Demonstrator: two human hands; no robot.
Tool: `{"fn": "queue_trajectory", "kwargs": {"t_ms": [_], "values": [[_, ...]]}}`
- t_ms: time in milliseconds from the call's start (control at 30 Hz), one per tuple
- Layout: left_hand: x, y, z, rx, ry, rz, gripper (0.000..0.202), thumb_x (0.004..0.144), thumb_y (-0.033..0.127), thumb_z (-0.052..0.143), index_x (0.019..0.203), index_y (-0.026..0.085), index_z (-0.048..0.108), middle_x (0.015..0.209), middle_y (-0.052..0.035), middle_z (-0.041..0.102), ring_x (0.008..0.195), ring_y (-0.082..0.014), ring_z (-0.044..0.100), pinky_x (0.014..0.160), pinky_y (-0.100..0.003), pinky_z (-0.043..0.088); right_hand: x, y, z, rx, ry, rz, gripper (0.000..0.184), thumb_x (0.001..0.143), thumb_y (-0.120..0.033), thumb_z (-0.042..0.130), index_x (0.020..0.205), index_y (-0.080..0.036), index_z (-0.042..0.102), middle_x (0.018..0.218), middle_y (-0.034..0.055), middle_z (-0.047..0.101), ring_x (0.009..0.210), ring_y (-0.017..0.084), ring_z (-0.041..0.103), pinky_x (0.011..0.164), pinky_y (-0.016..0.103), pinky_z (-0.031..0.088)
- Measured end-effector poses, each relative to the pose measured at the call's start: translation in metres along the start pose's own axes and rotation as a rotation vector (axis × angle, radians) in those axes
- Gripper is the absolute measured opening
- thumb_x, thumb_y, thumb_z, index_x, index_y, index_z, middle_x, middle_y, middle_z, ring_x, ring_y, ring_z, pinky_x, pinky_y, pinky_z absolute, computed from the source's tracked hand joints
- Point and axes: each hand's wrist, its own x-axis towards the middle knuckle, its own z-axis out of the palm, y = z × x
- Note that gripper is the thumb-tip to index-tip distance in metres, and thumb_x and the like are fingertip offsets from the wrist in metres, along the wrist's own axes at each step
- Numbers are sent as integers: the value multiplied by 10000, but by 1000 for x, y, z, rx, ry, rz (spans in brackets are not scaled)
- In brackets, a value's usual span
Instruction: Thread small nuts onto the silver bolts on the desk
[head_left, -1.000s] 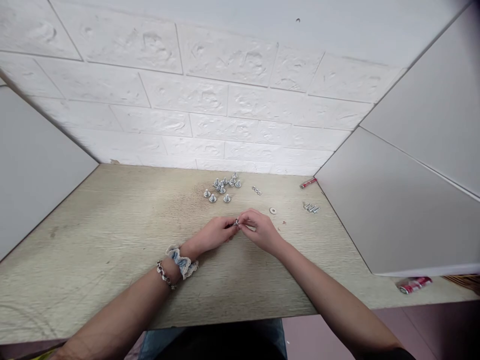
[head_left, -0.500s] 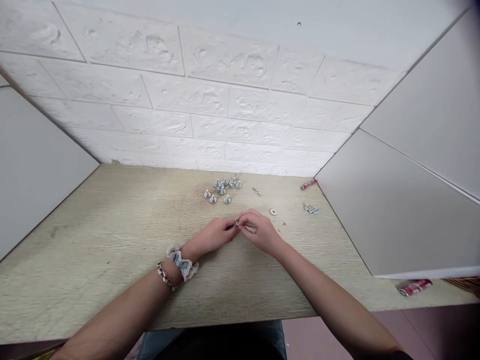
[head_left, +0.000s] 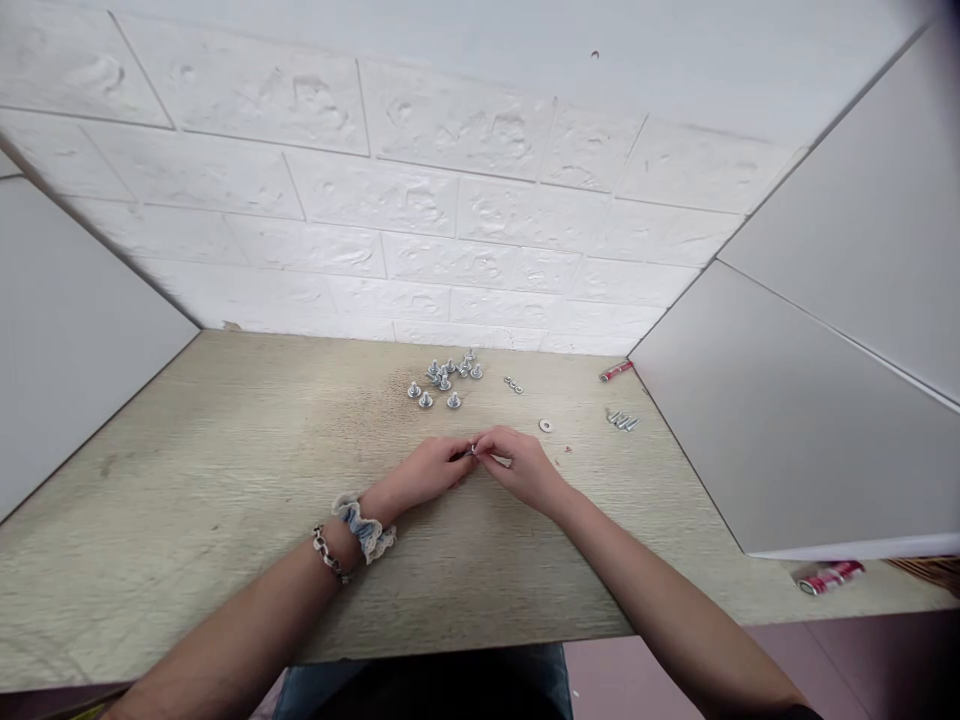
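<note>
My left hand point(head_left: 435, 467) and my right hand point(head_left: 517, 465) meet above the wooden table. Thumbs and fingers of both pinch one small metal fastener point(head_left: 473, 451). Fingertips cover most of it, so I cannot tell its exact form. Beyond my hands lies a cluster of bolts fitted with washers point(head_left: 444, 381), most standing on their heads. A short row of nuts point(head_left: 514, 384) lies to the right of that cluster. Nearer my right hand, a loose flat washer point(head_left: 546, 426) rests on the table. Farther right, several plain bolts point(head_left: 623, 421) lie side by side.
A white brick-patterned wall point(head_left: 420, 265) closes off the back of the table point(head_left: 247, 480). White panels stand at the left point(head_left: 82, 340) and right point(head_left: 810, 420). One red cylinder point(head_left: 616, 371) lies in the back right corner, another point(head_left: 830, 577) near the front edge.
Both hands stay in nearly the same place, still pinched together. The metal fastener shows a little less between the fingertips. Nothing on the table has moved.
</note>
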Motion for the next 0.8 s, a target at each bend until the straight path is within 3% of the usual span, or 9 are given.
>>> {"fn": "queue_trajectory", "kwargs": {"t_ms": [333, 600, 800], "values": [[1, 0, 0, 60, 0, -3, 247, 824, 272, 395, 772, 161, 610, 623, 12, 569, 643, -146, 493, 600, -223, 363, 1, -2, -3, -74, -35, -9, 75, 806, -132, 518, 792, -192, 560, 782, 22, 572, 750, 136, 542, 680, 263, 442], [-2, 2, 0, 38, 32, 99, 245, 831, 234, 396, 916, 201, 624, 902, 16, 648, 792, -143, 556, 752, -230, 383, 1, -4, 0, -159, -88, 26, 96, 806, -111, 513, 861, -177, 556, 745, 9, 538, 692, 122, 501, 629, 234, 404], [-2, 1, 1, 98, 10, 111, 257, 845, 246, 386, 945, 197, 617, 925, 2, 651, 800, -151, 563, 710, -230, 381, 0, -3, 1, -125, -47, 65, 34, 802, -159, 557, 822, -185, 569, 733, 2, 577, 677, 116, 514, 632, 225, 397]]}}
